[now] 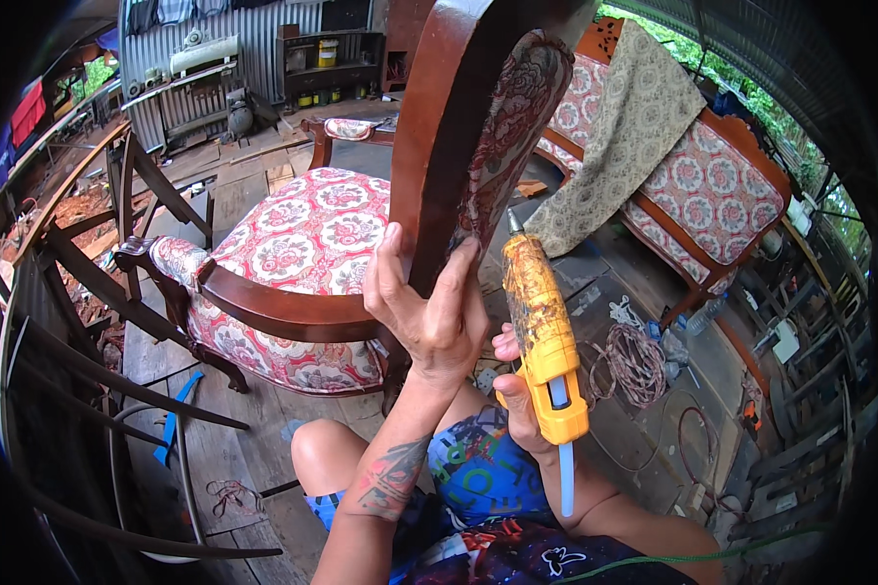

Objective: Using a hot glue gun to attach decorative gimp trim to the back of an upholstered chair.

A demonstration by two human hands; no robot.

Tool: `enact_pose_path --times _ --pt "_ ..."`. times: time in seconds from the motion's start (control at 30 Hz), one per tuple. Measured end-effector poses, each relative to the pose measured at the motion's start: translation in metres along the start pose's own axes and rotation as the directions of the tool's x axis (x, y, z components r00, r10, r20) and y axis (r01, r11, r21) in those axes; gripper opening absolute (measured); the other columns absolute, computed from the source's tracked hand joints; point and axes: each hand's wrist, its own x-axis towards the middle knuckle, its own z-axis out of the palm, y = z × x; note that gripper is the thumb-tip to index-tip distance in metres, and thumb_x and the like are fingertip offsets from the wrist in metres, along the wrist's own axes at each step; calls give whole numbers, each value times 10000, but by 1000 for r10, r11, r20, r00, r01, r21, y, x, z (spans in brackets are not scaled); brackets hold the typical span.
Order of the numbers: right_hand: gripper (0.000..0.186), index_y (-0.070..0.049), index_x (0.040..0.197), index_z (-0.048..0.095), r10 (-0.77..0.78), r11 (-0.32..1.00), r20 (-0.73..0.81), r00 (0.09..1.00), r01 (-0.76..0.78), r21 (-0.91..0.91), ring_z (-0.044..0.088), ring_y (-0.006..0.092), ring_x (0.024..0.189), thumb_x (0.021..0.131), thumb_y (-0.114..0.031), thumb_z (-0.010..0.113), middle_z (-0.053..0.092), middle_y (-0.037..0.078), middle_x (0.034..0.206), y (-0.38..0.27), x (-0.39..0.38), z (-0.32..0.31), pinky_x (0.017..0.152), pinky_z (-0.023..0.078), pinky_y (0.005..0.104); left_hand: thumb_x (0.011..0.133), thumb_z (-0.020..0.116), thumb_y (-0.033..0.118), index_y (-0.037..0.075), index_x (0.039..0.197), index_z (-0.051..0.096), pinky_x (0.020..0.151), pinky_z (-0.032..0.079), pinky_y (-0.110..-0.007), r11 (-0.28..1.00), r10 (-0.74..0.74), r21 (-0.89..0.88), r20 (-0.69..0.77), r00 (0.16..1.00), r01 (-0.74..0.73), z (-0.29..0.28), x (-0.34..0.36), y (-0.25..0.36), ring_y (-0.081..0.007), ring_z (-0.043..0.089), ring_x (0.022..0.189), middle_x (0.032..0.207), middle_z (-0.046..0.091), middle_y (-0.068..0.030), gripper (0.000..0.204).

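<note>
The glue gun (544, 327), yellow and crusted with old glue, stands nearly upright at centre, nozzle at 12 o'clock just beside the chair back (468, 146), a pale glue stick (566, 478) jutting from its rear at 6 o'clock. The right hand (519, 390) has its fingers wrapped closed around the gun's handle. At 9 o'clock from the gun, the left hand (429, 302) grips the edge of the chair back, thumb on the dark wood frame, fingers curled onto the floral padding. The chair's red-and-white floral seat (307, 234) lies at 10 o'clock. At 2 o'clock stands a sofa (702, 185) in matching fabric, a beige cloth (624, 127) draped over it. A coil of cord (634, 361) lies on the plank floor (234, 439) at 3 o'clock.
</note>
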Motion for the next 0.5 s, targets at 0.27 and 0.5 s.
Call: enact_pose_path --times 0.27,0.5 --pt "305 -22 1150 591 108 973 -27 994 -100 209 617 254 1061 1008 -277 681 622 93 1065 8 -5 -5 1070 470 475 779 856 34 101 1051 772 942 375 -375 996 -52 79 86 995 45 -27 8 1 -233 610 1068 1110 670 -98 292" --pt "301 -9 1137 595 182 891 49 982 -186 415 630 268 1027 1004 -265 680 634 119 1043 37 -24 -11 1064 478 480 911 718 -36 22 1093 686 726 525 -365 993 -120 1 203 972 122 -31 17 22 -256 692 808 890 708 -88 194"
